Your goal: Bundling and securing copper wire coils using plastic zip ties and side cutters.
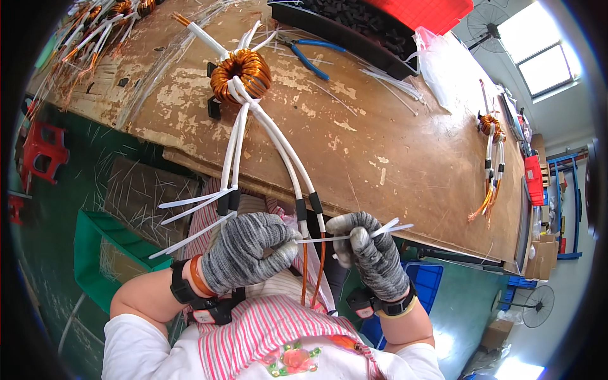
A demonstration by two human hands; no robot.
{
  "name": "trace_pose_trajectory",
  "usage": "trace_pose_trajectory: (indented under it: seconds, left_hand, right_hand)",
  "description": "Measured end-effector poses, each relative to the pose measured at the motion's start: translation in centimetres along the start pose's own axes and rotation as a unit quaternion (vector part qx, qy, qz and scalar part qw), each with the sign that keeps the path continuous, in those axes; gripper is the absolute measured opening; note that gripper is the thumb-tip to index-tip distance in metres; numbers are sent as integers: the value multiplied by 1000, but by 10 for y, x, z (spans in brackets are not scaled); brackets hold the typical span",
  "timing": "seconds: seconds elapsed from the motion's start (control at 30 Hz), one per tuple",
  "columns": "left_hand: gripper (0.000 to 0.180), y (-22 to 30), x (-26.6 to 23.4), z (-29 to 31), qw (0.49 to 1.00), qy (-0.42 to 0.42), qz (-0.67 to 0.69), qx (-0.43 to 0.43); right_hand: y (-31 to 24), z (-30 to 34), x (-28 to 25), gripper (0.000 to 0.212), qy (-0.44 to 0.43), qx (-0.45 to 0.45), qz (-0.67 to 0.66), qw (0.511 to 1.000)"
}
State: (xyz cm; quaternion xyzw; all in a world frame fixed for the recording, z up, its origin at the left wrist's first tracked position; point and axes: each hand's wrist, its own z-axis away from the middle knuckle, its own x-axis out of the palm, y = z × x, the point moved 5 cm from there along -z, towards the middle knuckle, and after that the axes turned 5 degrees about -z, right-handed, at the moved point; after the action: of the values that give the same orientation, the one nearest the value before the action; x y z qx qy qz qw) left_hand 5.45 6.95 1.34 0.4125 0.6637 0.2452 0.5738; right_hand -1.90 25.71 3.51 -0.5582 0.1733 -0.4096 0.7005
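A copper-wound ring coil (259, 75) rests on the worn wooden table, with white-sleeved leads (277, 136) running from it toward me over the near edge. Black sleeve pieces (315, 202) sit on the leads, and bare copper wire shows below the right pair. My left hand (247, 250), in a grey knit glove, pinches one end of a thin white cable tie (335, 238). That tie crosses the right pair of leads. My right hand (373, 256), gloved too, pinches it on the other side, with white tie ends sticking out beyond the fingers. Several cable ties (190, 212) stick out from the left leads.
Blue-handled pliers (310, 60) lie beyond the coil, beside a black bin (354, 31) of small black pieces. Loose cable ties (396, 85) are near it. Another coil (491, 126) lies at the right, more coils (120, 7) far left. A green crate (95, 253) stands below left.
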Motion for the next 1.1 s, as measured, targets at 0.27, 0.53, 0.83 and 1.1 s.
trace_pose_trajectory:
  seconds: [0.27, 0.53, 0.83, 1.1]
  left_hand:
    - [28, -17, 13, 4, 955, -86, 199, -203]
    - [38, -30, 26, -7, 985, -52, 44, -156]
    - [31, -42, 35, -8, 994, 46, 2, -100]
    - [28, -31, 24, -7, 990, 88, -45, -97]
  right_hand:
    - [1, -3, -11, 32, 33, -22, 9, 999]
    - [5, -15, -5, 23, 58, -74, 173, 981]
    - [27, -31, -3, 25, 77, -31, 76, 994]
    - [29, -30, -5, 20, 53, 0, 26, 998]
